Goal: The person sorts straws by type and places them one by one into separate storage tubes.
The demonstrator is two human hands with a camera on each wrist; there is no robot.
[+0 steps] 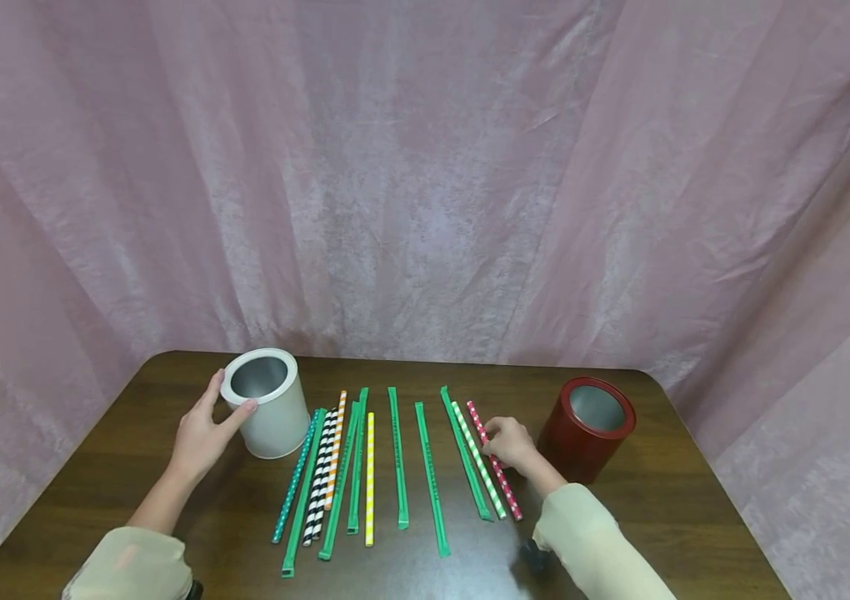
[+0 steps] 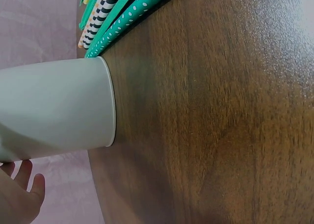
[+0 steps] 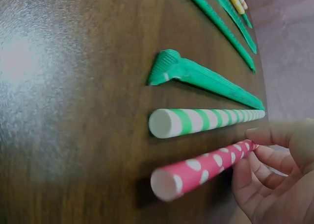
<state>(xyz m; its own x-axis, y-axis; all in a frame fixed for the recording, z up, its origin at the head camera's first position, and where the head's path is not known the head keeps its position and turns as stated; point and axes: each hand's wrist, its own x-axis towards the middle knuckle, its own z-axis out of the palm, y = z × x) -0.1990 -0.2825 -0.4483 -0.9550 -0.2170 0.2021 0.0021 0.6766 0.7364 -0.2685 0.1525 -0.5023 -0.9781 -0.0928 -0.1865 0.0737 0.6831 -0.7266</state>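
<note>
My right hand (image 1: 511, 443) pinches a pink paper straw with white dots (image 1: 502, 479) between thumb and fingers. In the right wrist view the grip sits near the straw's far end, and its open near end points toward the camera. Beside it lie a green-and-white striped straw (image 3: 206, 121) and a green-wrapped straw (image 3: 216, 82). At the left, my left hand (image 1: 200, 437) rests with spread thumb and fingers against a white can (image 1: 275, 421), which stands upright with its open top up. In the left wrist view the fingertips touch the can's side.
A red can (image 1: 571, 442) stands upright right of my right hand. Across the middle lie several straws: green-wrapped ones (image 1: 398, 467), a yellow one (image 1: 370, 483), black-and-white striped, orange striped and teal dotted ones. A pink curtain (image 1: 425, 208) hangs behind the wooden table (image 1: 222, 542).
</note>
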